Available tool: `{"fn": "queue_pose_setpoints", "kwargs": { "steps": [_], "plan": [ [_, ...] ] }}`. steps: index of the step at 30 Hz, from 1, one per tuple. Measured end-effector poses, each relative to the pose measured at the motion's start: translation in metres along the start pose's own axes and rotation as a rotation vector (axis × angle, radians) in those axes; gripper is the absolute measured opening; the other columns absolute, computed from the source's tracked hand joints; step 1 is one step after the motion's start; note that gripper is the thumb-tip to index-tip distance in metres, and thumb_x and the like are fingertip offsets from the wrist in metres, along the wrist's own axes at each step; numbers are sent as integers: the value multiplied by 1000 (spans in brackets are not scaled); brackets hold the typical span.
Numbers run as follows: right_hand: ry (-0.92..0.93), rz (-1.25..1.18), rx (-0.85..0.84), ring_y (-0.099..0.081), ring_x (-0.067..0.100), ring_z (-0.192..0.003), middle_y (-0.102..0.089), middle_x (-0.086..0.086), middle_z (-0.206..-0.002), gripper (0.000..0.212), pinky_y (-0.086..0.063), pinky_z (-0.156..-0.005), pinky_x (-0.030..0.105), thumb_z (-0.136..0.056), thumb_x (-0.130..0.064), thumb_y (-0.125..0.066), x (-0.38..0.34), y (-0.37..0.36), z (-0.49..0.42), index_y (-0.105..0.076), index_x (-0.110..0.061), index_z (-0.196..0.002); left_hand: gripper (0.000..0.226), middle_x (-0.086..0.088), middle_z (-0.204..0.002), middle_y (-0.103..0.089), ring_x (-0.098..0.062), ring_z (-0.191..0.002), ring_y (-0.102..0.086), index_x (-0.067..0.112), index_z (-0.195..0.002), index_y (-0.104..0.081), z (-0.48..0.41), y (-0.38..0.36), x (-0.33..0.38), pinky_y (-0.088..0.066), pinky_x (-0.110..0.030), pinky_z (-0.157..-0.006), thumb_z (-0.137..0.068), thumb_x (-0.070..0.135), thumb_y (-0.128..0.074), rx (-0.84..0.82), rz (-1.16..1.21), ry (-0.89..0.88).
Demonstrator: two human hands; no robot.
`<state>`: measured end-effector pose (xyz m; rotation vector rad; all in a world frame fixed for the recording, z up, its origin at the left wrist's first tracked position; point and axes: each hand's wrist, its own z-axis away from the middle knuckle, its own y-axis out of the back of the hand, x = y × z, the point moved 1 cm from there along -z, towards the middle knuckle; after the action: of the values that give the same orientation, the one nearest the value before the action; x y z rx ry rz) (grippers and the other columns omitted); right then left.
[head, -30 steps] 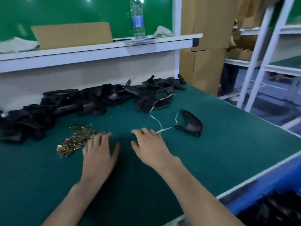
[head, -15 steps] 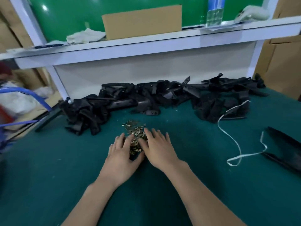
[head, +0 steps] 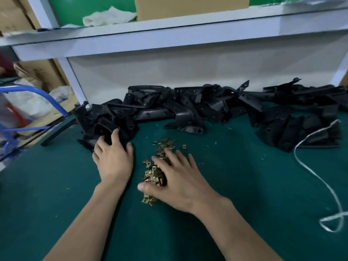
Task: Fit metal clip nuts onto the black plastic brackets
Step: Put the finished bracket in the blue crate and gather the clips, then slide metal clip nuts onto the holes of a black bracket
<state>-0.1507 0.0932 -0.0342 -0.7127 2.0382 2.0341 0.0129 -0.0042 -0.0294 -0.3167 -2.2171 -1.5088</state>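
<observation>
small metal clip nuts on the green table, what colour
Clip nuts are brassy gold; head view.

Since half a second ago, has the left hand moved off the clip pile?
Yes. The left hand has come off the clip pile and gone left and forward, and is now touching the black brackets.

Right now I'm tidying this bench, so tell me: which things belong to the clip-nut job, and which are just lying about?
In the job: brass clip nuts, pile of black plastic brackets, left hand on the brackets, right hand over the nuts.
Lying about: white strap, white cloth and cardboard box on the shelf.
</observation>
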Motion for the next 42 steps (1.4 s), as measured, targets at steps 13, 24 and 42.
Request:
{"fn": "queue_pose_setpoints", "kwargs": {
  "steps": [13, 24, 42],
  "plan": [
    [93, 116, 218, -41, 20, -114, -47, -6, -124, 37, -34, -99, 40, -95, -53, -42, -18, -7, 2, -52, -31, -122, 21, -17, -112, -59, -39, -105, -50, 7, -115, -57, 3, 8, 1, -40, -52, -91, -96, 11, -50, 365, 232, -79],
    [164, -12, 296, -50, 18, -94, -56, -4, -111, 21, -44, -80, 32, -105, -37, -40, -18, 1, 6, -49, -22, -115, 25, 1, -94, -54, -24, -93, -51, 13, -110, -53, -2, 42, 1, -39, -38, -80, -100, 35, -50, 621, 436, -176],
    [16, -635, 282, -61, -4, -85, -66, -25, -93, 11, -45, -70, 12, -101, -40, -51, -1, 10, 9, -60, -37, -105, 15, 4, -68, -63, -11, -63, -58, 17, -95, -53, 10, 50, 53, -45, -28, -60, -103, 29, -50, -267, 1397, 92]
  ]
}}
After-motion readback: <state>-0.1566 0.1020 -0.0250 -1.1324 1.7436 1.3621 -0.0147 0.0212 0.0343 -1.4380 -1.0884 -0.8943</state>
